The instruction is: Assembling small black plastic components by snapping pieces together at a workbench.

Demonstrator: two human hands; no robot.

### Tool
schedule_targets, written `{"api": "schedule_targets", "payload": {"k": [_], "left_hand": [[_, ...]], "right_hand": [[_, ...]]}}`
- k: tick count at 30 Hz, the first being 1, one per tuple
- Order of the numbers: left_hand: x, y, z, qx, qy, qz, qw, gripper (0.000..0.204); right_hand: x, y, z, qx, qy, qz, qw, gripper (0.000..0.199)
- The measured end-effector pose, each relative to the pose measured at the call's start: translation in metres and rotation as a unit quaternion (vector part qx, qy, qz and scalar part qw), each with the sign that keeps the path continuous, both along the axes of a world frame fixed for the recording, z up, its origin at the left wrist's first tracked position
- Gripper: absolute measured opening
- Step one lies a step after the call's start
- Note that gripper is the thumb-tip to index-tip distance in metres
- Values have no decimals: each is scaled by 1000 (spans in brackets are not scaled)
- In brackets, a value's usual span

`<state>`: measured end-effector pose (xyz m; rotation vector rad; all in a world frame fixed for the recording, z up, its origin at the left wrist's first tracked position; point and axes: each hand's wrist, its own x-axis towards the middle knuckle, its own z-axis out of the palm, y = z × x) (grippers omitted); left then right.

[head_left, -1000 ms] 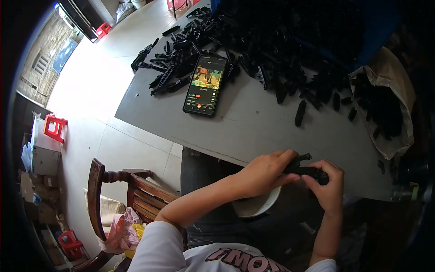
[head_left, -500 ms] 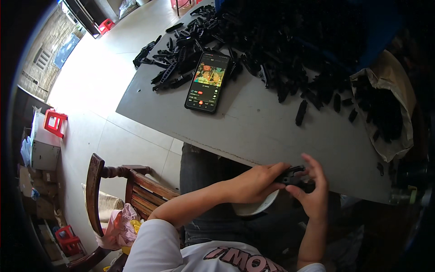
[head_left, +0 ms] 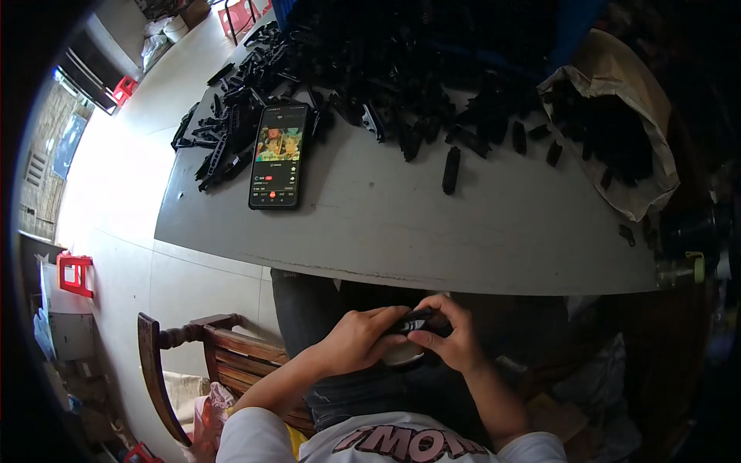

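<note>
We had a black plastic piece (head_left: pixel 421 321) between our two hands, in front of the body, just off the near edge of the worktop (head_left: pixel 363 239). Our left hand (head_left: pixel 351 339) met it from the nine o'clock side and our right hand (head_left: pixel 457 336) from three o'clock, so neither was nearer: both touched it. Both grips were closed on the piece, the right with its thumb on the near side and its fingers around the far side. As far as our fingers let us see, its long axis ran roughly from nine to three o'clock, from one hand to the other; its exact tilt we could not tell. A pale bowl (head_left: pixel 403 356) showed partly beneath, toward six o'clock. From the right hand, a loose black bar (head_left: pixel 451 170) lay on the worktop at twelve o'clock, the phone (head_left: pixel 278 158) at ten to eleven, and the brown paper bag (head_left: pixel 652 116) near one.
</note>
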<state>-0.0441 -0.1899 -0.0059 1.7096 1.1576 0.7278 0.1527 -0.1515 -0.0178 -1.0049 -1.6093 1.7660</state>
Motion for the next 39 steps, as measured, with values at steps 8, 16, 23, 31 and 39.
{"api": "schedule_targets", "payload": {"k": [8,16,23,31,39], "left_hand": [[6,-8,-9,-27,-16,51,998,36],[5,4,-1,24,116,23,993,34],[-4,85,35,224,265,52,936,38],[25,181,8,404,440,19,802,37],[5,137,11,353,240,88,900,24]], "right_hand": [[-9,-1,-6,80,22,-34,996,35],[-6,-1,-29,122,-9,-36,992,31],[35,76,18,162,-69,-163,971,19],[49,242,4,518,-464,-209,687,36],[51,212,-3,507,-520,-179,663,34]]}}
